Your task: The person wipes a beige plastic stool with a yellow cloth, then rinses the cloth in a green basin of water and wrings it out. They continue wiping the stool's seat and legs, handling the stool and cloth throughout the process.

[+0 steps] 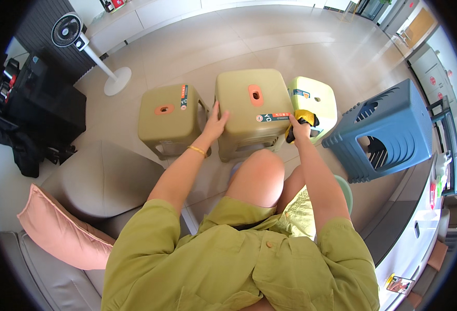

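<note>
A tan-olive plastic stool [236, 93] with an orange oval around its hand hole stands upright before me, between my hands. My left hand [215, 126] grips its left edge, thumb on the seat and fingers along the side. At its right front corner my right hand [300, 130] holds a yellow and black cloth [306, 116], possibly a glove, with the thumb touching the stool. To the left stands a smaller stool [150, 116] of the same colour. A pale yellow-green stool [322, 91] stands just right of the middle one, partly behind my right hand and the cloth.
A stack of blue plastic stools [399, 128] is at the right, beside a white-topped table [399, 248]. Part of a green basin [344, 194] shows behind my right arm. A grey ottoman [100, 179] and pink cushion [65, 229] are left; a standing fan [100, 62] is farther back.
</note>
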A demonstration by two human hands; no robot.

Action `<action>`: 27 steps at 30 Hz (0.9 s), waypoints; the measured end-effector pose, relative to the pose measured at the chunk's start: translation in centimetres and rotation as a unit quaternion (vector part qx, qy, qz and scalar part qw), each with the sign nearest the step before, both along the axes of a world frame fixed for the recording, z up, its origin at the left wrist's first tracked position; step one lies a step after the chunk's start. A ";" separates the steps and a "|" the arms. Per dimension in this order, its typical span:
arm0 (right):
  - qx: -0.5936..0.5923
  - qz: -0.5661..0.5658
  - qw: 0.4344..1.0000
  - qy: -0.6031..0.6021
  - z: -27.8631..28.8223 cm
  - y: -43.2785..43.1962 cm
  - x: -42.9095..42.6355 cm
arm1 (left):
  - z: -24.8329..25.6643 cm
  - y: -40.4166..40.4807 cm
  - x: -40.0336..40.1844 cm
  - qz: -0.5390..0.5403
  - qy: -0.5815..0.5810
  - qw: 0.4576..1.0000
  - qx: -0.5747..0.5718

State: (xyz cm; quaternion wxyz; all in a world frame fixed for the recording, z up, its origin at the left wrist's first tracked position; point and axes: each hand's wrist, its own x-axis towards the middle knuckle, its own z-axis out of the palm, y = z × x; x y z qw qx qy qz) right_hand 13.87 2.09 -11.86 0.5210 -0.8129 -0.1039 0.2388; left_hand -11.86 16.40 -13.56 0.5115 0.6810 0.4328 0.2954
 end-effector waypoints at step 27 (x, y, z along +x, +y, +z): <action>0.022 0.167 0.963 -0.212 5.6 -3.4 -5.2 | -5.8 6.4 -13.1 0.399 -0.516 0.687 -0.321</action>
